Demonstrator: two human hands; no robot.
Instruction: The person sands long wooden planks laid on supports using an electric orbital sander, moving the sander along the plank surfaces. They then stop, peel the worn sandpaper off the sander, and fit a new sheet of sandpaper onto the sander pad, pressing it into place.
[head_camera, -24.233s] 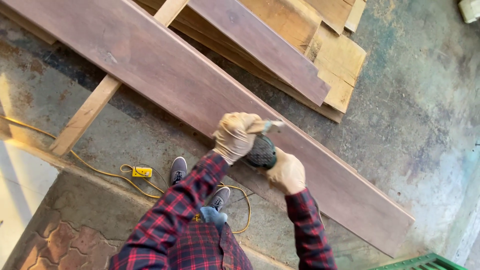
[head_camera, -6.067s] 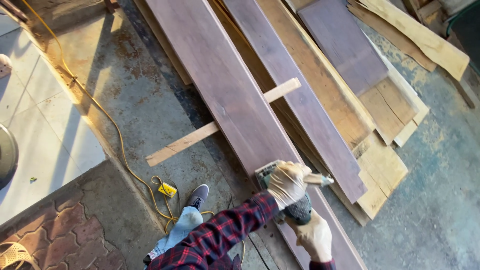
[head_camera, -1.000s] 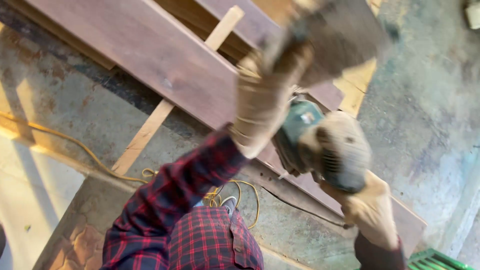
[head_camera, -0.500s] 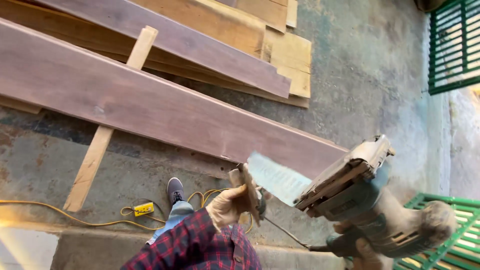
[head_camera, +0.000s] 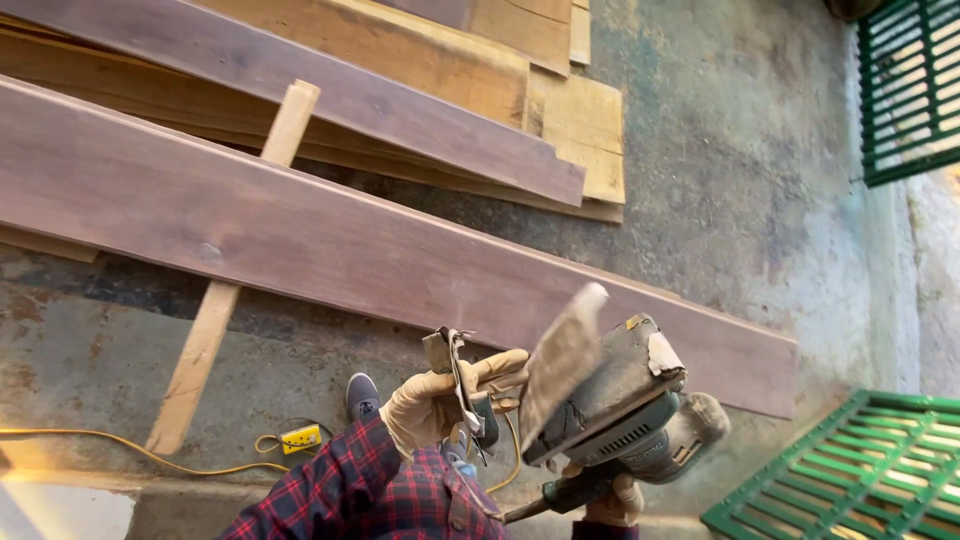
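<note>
While the left hand (head_camera: 435, 405), gloved, pinches the edge of a sandpaper sheet (head_camera: 560, 362) at its three o'clock, folded scraps of used paper (head_camera: 455, 365) also sit clamped in its fingers. The right hand (head_camera: 615, 500), low at five o'clock and mostly hidden, grips the handle of the green sander (head_camera: 625, 430), tipped pad-up just beside the sheet. Beyond, at twelve o'clock, a long dark plank (head_camera: 330, 245) crosses a pale wooden batten (head_camera: 215, 330). A yellow cord (head_camera: 130, 450) trails at nine o'clock on the concrete floor (head_camera: 750, 180).

green sander (head_camera: 640, 440) tipped up, base showing, worn sandpaper sheet (head_camera: 560, 365) peeling off its pad
</note>
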